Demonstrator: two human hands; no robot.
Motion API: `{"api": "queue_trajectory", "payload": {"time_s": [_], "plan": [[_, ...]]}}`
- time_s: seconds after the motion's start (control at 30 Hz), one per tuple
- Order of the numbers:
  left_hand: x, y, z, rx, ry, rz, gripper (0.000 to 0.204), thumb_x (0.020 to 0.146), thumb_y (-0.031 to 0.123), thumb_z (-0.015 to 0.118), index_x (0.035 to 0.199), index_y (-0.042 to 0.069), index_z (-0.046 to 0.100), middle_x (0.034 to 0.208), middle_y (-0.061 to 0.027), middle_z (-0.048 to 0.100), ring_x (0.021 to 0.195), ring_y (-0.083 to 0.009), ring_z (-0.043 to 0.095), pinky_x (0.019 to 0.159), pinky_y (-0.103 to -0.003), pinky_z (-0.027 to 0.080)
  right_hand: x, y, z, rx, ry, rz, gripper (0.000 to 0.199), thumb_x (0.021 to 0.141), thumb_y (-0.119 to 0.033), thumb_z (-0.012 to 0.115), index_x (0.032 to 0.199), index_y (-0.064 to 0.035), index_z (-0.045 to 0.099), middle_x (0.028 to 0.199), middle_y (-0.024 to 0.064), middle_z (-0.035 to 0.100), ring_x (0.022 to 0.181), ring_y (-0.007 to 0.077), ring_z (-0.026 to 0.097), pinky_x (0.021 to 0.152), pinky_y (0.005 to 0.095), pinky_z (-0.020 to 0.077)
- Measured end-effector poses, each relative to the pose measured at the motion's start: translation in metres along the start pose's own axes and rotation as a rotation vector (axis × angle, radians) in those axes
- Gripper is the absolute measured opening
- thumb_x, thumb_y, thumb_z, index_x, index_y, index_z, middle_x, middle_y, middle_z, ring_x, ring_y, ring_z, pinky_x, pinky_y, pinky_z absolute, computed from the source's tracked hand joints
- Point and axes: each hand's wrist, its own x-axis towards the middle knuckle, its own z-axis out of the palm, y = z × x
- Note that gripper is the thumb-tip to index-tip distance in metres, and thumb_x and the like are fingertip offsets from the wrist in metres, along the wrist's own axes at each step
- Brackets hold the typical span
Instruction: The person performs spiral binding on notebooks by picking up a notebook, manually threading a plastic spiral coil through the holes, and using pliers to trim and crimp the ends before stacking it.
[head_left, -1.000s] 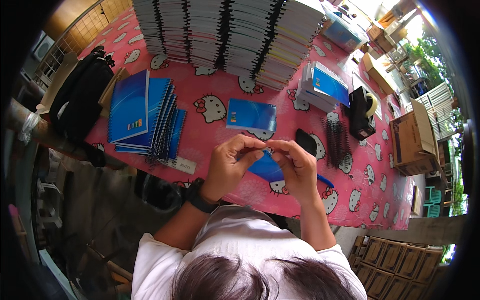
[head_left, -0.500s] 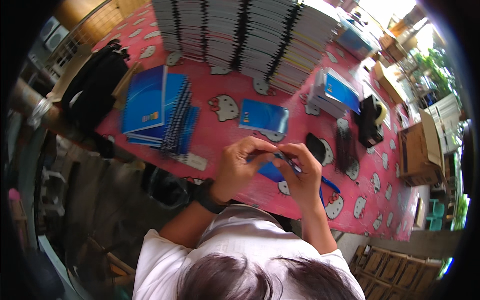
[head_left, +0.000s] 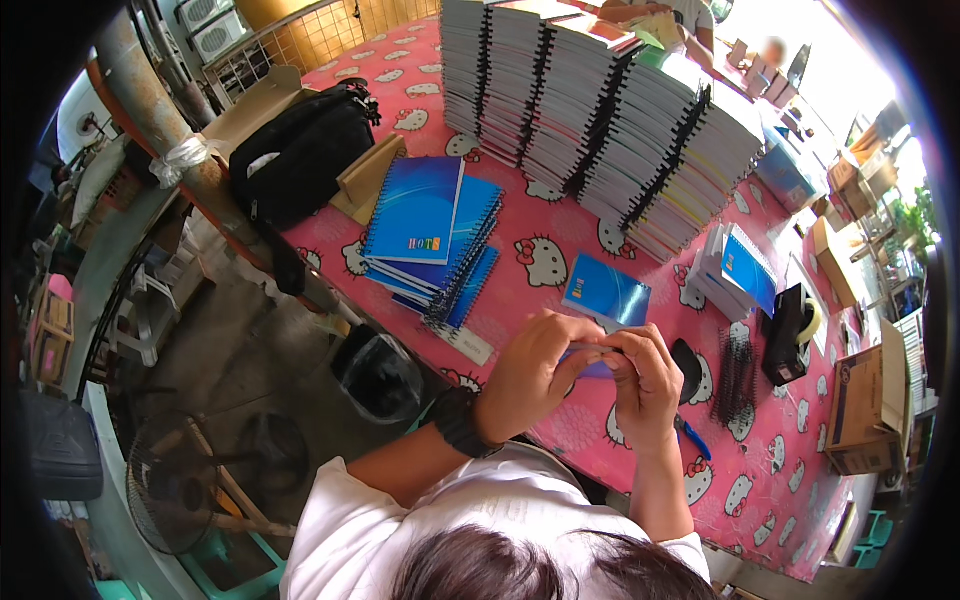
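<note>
Close to the near edge of the pink tabletop (head_left: 565, 432) printed with white cartoon cats, two bare hands meet above a blue-violet notebook (head_left: 597, 369), which is mostly hidden beneath them. The left hand (head_left: 537, 368), with a black band (head_left: 465, 423) on its wrist, has its fingers bent and its thumb brought up toward the forefinger. The right hand (head_left: 648, 378) is curled the same way, its fingertips touching or almost touching those of the left. Both show only a narrow gap between finger and thumb; whether they pinch the notebook's edge or something smaller cannot be told.

Just beyond the hands, toward the far edge, a glossy blue notebook (head_left: 607, 291) lies flat. Beside the right hand are a black rounded object (head_left: 688, 369) and, nearer the near edge, a blue-handled tool (head_left: 693, 438). Farther toward the right edge lie a heap of black wire coils (head_left: 735, 388) and a black tape dispenser (head_left: 789, 335), with a stack of blue-covered notepads (head_left: 735, 272) behind. Left of the hands, along the near edge, spiral-bound blue notebooks (head_left: 425, 220) are piled unevenly. Tall columns of black-bound books (head_left: 572, 105) stand toward the far edge.
</note>
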Motion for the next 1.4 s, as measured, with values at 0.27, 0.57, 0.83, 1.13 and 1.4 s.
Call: {"api": "queue_trajectory", "payload": {"time_s": [0.27, 0.57, 0.83, 1.13, 1.4], "plan": [[0.008, 0.015, -0.069, -0.411, 0.166, -0.409, 0.055, 0.090, 0.015, 0.066, 0.133, -0.001, 0.036, 0.093, -0.0043, 0.062, 0.083, -0.0057, 0.054, 0.076, -0.021, 0.043, 0.078, -0.023, 0.029, 0.837, 0.240, 0.264, 0.014, 0.095, -0.011, 0.057, 0.105, -0.0016, 0.061, 0.087, -0.0033, 0.055, 0.080, 0.0046, 0.048, 0.070, 0.0216, 0.0412], [0.068, -0.095, -0.184, 0.044, 0.256, -0.403, 0.026, 0.085, 0.011, 0.070, 0.106, -0.003, 0.064, 0.092, -0.0053, 0.068, 0.080, -0.0091, 0.060, 0.074, -0.024, 0.049, 0.177, 0.062, 0.159, 0.249, 0.004, -0.007, 0.026, 0.094, -0.022, 0.060, 0.105, 0.0009, 0.063, 0.094, 0.0056, 0.065, 0.080, 0.0134, 0.057, 0.076, 0.0283, 0.0474], [0.019, -0.076, -0.137, -0.086, 0.527, -0.326, 0.036, 0.093, 0.023, 0.063, 0.118, -0.002, 0.062, 0.117, -0.0146, 0.064, 0.109, -0.0196, 0.059, 0.094, -0.031, 0.045, 0.147, 0.070, 0.169, 0.701, 0.059, 0.266, 0.026, 0.097, -0.024, 0.055, 0.095, -0.0004, 0.064, 0.088, 0.0008, 0.062, 0.084, 0.0080, 0.054, 0.076, 0.0234, 0.0434], [0.024, -0.085, -0.108, 0.206, 0.690, -0.130, 0.025, 0.096, 0.015, 0.055, 0.089, -0.005, 0.069, 0.095, -0.0141, 0.071, 0.086, -0.0177, 0.064, 0.080, -0.029, 0.049, 0.156, 0.064, 0.173, 0.621, 0.164, 0.275, 0.027, 0.087, -0.024, 0.068, 0.101, -0.0009, 0.064, 0.088, 0.0056, 0.063, 0.082, 0.0115, 0.056, 0.073, 0.0281, 0.0464], [0.018, -0.021, -0.105, 0.352, 0.675, 0.411, 0.011, 0.086, 0.003, 0.057, 0.095, -0.001, 0.058, 0.109, -0.0174, 0.059, 0.103, -0.0284, 0.056, 0.088, -0.043, 0.048, 0.063, 0.120, 0.026, -0.015, -0.264, 0.285, 0.031, 0.077, -0.018, 0.075, 0.102, -0.0014, 0.067, 0.094, 0.0119, 0.067, 0.083, 0.0238, 0.067, 0.078, 0.0325, 0.0520]]}}
